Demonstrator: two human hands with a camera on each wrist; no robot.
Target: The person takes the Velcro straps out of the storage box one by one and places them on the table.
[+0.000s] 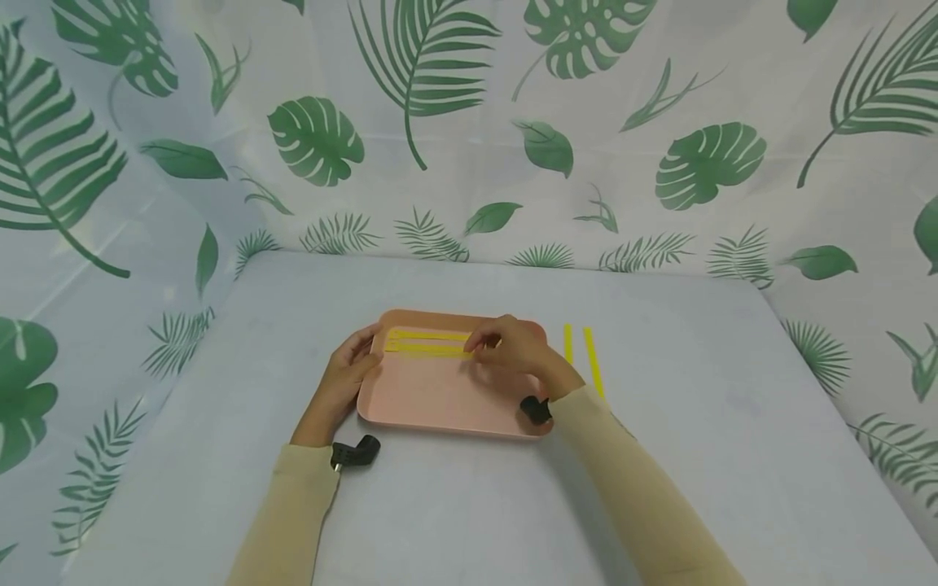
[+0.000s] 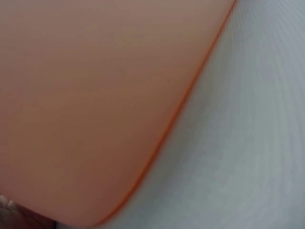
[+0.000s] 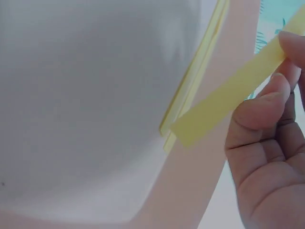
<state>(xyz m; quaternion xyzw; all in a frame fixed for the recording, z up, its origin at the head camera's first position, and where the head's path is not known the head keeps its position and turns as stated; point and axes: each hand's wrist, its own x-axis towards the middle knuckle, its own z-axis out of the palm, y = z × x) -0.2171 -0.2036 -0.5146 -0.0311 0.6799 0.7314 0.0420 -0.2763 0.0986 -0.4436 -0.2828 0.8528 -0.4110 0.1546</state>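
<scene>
In the head view my left hand (image 1: 346,381) grips the left rim of a pink rectangular tray (image 1: 432,399), thumb on the inner side. Only a bit of that hand (image 2: 19,217) shows at the lower left of the left wrist view, beside the tray's edge (image 2: 176,109). My right hand (image 1: 513,348) is over the tray's upper right part. The right wrist view shows this hand (image 3: 267,138) pinching a flat yellow strip (image 3: 228,100) between thumb and fingers. Close to its free end, yellow strips (image 3: 193,81) lie side by side along the tray's far side.
Two more yellow strips (image 1: 595,366) lie on the white table (image 1: 696,391) just right of the tray, partly behind the right forearm. A white cloth with green leaves (image 1: 469,146) hangs behind the table and along both sides.
</scene>
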